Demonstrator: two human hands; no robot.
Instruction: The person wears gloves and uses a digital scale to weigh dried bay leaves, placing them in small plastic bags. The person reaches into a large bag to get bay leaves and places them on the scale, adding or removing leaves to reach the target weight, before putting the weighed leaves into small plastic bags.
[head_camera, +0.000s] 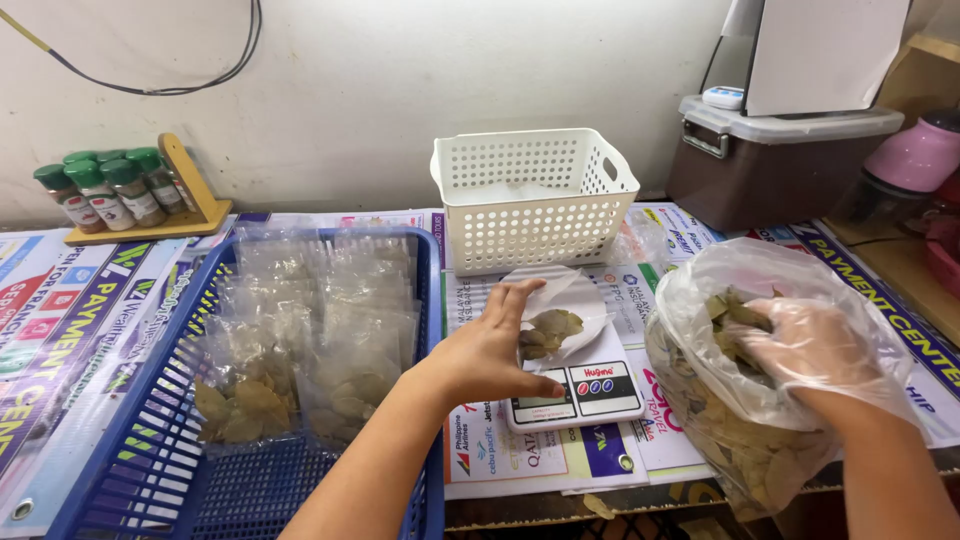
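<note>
My left hand (487, 352) rests with spread fingers on the edge of a small clear pouch (560, 305) lying on a white kitchen scale (585, 388). The pouch holds several dried bay leaves (548, 330). My right hand (803, 345), in a thin clear plastic glove, reaches inside a large clear plastic bag (745, 385) full of dried leaves and its fingers curl around some of them. The bag stands to the right of the scale.
A blue plastic basket (150, 450) at left holds several sealed pouches of leaves (290, 350). A white perforated basket (530, 200) stands behind the scale. Spice jars on a wooden rack (115, 190) sit far left; a brown lidded box (770, 160) and a pink container (920, 155) are at right.
</note>
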